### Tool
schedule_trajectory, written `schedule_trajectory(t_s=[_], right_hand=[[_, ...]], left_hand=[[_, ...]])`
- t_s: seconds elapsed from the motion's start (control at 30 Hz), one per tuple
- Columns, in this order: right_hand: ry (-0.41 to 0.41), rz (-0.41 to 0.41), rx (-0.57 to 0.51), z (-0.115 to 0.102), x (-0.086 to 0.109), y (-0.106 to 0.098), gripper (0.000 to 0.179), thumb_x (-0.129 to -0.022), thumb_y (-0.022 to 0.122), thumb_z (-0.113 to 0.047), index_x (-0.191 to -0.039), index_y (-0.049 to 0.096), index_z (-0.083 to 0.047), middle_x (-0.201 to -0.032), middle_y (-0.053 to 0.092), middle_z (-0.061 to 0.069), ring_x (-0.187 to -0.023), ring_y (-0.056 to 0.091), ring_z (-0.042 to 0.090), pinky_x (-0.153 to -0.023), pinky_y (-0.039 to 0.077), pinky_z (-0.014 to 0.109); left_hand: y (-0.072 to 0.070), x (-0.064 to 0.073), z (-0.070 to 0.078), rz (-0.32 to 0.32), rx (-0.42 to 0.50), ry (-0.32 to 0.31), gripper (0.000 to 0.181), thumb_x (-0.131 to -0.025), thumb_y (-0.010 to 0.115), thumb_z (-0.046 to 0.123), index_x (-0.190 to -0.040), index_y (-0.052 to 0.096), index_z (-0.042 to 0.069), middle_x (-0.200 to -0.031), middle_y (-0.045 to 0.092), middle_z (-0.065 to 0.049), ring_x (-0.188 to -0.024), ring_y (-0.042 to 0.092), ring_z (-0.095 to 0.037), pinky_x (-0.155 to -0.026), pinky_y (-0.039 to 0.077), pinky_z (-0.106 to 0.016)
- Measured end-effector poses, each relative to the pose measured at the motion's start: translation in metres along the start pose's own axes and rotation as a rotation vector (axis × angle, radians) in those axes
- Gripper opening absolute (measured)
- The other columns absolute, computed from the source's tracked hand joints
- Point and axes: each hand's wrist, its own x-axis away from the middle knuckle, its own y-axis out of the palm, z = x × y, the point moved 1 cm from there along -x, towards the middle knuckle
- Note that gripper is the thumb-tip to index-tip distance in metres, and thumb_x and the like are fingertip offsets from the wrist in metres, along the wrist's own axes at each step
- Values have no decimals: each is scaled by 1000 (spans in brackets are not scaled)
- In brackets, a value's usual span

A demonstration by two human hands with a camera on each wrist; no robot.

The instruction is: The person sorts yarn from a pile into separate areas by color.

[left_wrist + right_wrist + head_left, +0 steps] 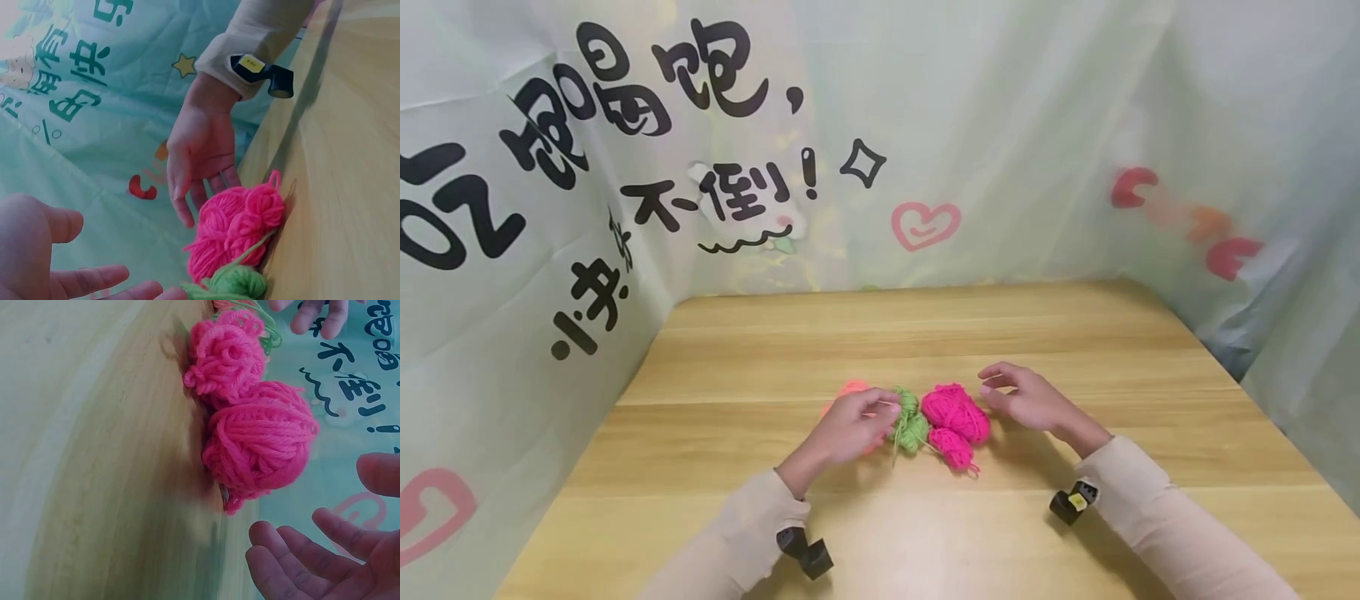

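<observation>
Balls of yarn lie in a row on the wooden table in the head view. Two bright pink yarn balls, a larger one [955,412] and a smaller one [951,448], touch each other at the right. Green yarn [913,423] lies beside them in two small bundles. Orange yarn [854,387] is at the left, mostly hidden behind my left hand [853,423]. That hand hovers over the orange and green yarn, fingers extended, holding nothing. My right hand [1026,398] is just right of the larger pink ball, fingers loosely spread and apart from it in the right wrist view.
The wooden table [970,333] extends around the yarn. A pale printed curtain [1000,125] with black characters and hearts hangs behind and along the sides. Each sleeve carries a small black wrist camera, one left [805,552] and one right [1073,502].
</observation>
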Motion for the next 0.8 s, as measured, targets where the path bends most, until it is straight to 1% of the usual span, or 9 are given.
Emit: schedule_trajectory(t_s=[0.07, 0.13, 0.3, 0.4, 0.57, 0.63, 0.7, 0.73, 0.8], right_hand=[[5, -9, 10, 0, -1, 0, 41, -98, 56, -22, -129, 51, 4, -123, 58, 25, -101, 64, 35, -86, 52, 46], [12, -17, 22, 0, -2, 1, 41, -97, 57, -23, -129, 52, 3, -123, 58, 23, -102, 63, 35, -86, 51, 46], [3, -19, 61, -2, -5, 2, 43, -95, 59, -25, -127, 53, 3, -119, 60, 21, -104, 61, 37, -89, 50, 50], [-7, -35, 60, -5, -7, 3, 43, -94, 62, -25, -126, 54, 3, -118, 61, 21, -102, 62, 37, -88, 50, 49], [-18, -84, 40, -6, -9, 9, 43, -93, 66, -26, -124, 56, 1, -115, 61, 20, -96, 65, 33, -80, 54, 43], [-21, -90, 49, -7, -11, 11, 42, -92, 67, -27, -123, 57, 0, -113, 62, 18, -94, 65, 31, -78, 55, 41], [-23, -91, 64, -8, -12, 13, 41, -91, 68, -27, -122, 58, -1, -111, 62, 17, -93, 66, 29, -77, 55, 40], [-24, -90, 73, -8, -12, 14, 41, -91, 68, -27, -121, 59, -2, -110, 62, 16, -93, 66, 29, -76, 55, 39], [-31, -86, 101, -10, -14, 15, 39, -90, 69, -27, -120, 60, -3, -108, 63, 14, -92, 66, 27, -76, 55, 39]], left_hand=[[4, -3, 2, -23, 15, -20, 38, -101, 54, 28, -128, 58, 1, -114, 64, -15, -95, 66, -26, -76, 57, -35], [7, -6, 3, -42, 15, -40, 38, -100, 54, 29, -129, 59, 3, -114, 63, -12, -95, 66, -25, -77, 57, -33], [14, -14, 9, -67, -4, -35, 38, -100, 54, 31, -128, 60, 6, -113, 63, -9, -91, 66, -23, -75, 56, -32], [18, -17, 12, -93, -58, -35, 35, -99, 56, 32, -125, 63, 10, -112, 64, -5, -89, 65, -20, -75, 54, -32], [29, -16, 16, -205, -149, -42, 32, -95, 63, 28, -122, 65, 11, -109, 65, 2, -87, 65, -12, -72, 53, -27], [34, -16, 16, -246, -183, -11, 32, -93, 66, 26, -120, 65, 9, -106, 66, 4, -85, 65, -10, -72, 53, -24], [39, -16, 18, -263, -234, 39, 30, -92, 67, 25, -118, 67, 9, -103, 67, 6, -84, 64, -7, -71, 53, -22], [41, -16, 19, -266, -269, 64, 29, -92, 68, 24, -116, 67, 9, -99, 67, 7, -79, 63, -5, -67, 52, -21], [45, -17, 20, -254, -379, 123, 26, -92, 67, 24, -114, 69, 10, -86, 67, 9, -65, 56, -1, -62, 49, -18]])
